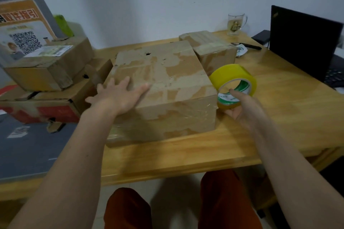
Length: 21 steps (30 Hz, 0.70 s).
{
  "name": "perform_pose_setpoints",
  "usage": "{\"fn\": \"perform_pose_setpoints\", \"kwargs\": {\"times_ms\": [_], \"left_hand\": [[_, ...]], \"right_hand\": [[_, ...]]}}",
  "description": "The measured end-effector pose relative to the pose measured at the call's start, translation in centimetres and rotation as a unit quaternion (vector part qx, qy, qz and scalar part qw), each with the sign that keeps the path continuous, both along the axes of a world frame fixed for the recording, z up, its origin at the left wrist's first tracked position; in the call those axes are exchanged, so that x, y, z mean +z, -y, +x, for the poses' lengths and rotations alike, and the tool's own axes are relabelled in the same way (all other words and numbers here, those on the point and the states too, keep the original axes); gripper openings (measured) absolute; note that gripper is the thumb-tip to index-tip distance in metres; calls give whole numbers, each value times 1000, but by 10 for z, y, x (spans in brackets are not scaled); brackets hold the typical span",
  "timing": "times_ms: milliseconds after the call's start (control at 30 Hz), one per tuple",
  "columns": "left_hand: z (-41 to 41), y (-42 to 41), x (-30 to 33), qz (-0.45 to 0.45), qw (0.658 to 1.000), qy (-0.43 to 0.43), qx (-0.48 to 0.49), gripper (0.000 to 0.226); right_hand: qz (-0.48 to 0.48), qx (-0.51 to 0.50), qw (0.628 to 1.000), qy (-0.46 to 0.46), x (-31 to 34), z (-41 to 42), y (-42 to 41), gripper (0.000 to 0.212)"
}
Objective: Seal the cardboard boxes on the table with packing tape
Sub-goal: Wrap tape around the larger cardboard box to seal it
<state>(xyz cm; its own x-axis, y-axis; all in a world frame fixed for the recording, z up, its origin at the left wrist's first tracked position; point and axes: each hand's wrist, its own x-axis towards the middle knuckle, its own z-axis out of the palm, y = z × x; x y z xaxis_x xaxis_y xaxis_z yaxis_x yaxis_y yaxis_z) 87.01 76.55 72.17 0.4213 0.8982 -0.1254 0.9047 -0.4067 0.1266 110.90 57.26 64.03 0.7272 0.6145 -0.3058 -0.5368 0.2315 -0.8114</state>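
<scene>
The wooden worktop (279, 87) carries a large cardboard box (162, 87) at its middle, long side running left to right, with a smaller box (210, 48) touching its far right corner. The left hand (119, 96) lies flat and open on the big box's near-left top. Just off its right face, the right hand (240, 108) grips the yellow tape roll (234, 83), so it is nearer; I can't make out a loose tape end.
</scene>
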Motion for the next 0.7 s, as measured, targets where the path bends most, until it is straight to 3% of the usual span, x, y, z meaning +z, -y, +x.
{"fn": "perform_pose_setpoints", "kwargs": {"times_ms": [167,367,467,533,600,667,700], "left_hand": [[-22,-15,0,-28,998,53,4,95],[-51,-20,4,-89,974,210,-4,92],[-53,-7,3,-170,929,329,27,94],[-46,10,-1,-243,879,409,18,76],[-34,27,0,-268,865,423,-29,59],[-25,41,17,-269,855,435,-84,67],[-20,43,27,-248,835,477,-117,80]], "right_hand": [[18,62,998,6,21,-33,-4,35],[54,113,992,12,60,-71,-24,37],[33,89,986,134,108,-68,-29,33],[-6,53,970,237,150,-65,-29,22],[-41,45,938,342,191,-66,-27,17],[-54,85,895,434,218,-71,-31,19],[-65,104,872,473,225,-75,-35,23]]}}
